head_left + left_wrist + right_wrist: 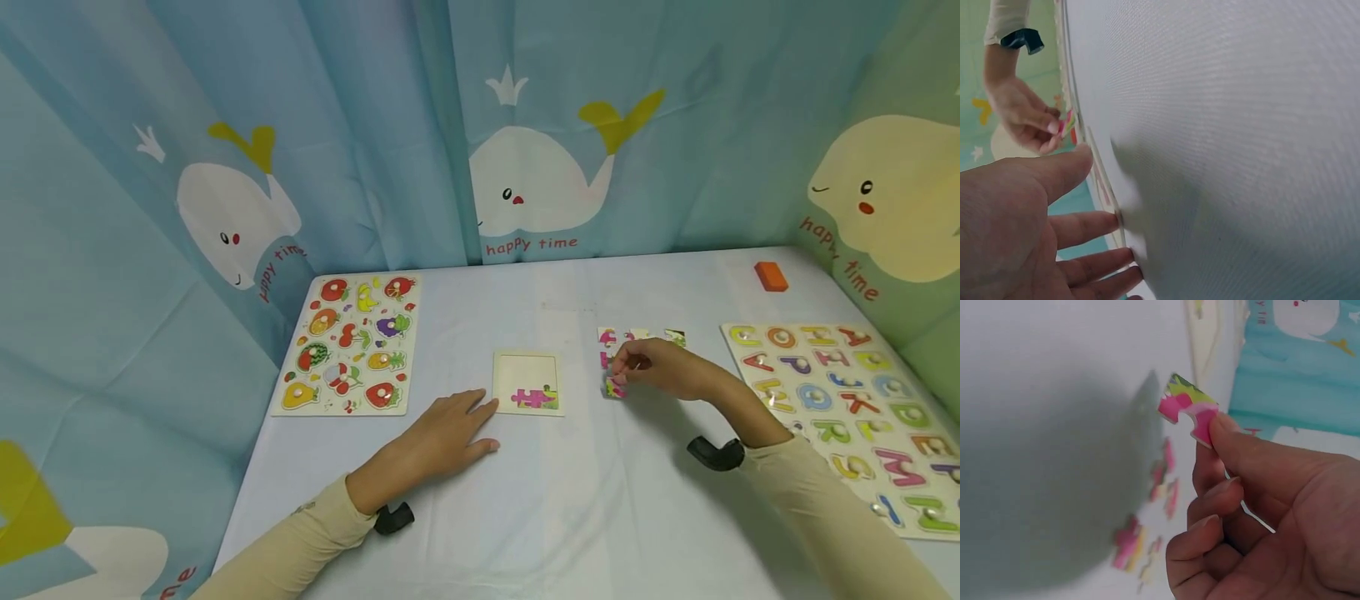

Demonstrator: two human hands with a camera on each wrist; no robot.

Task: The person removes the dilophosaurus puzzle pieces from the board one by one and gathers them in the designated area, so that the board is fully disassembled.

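Note:
A square puzzle tray point(525, 354) lies mid-table, with joined pink jigsaw pieces point(534, 398) along its lower right. My left hand point(448, 437) rests at the tray's lower left corner, its fingers fairly straight; in the left wrist view the fingertips point(1109, 220) reach the tray's edge. Right of the tray, my right hand point(663, 368) pinches a jigsaw piece point(1205, 420) between thumb and forefinger. That piece is pink with a green corner and a rounded notch, and is held off the table. Several loose jigsaw pieces point(607, 336) lie around and partly behind the right hand.
A fruit peg board point(352, 350) lies at the left of the table. On the right is an alphabet peg board point(832, 400), partly behind my right forearm. An orange block point(771, 277) sits at the back right. A whale-print curtain point(390, 150) hangs behind the table.

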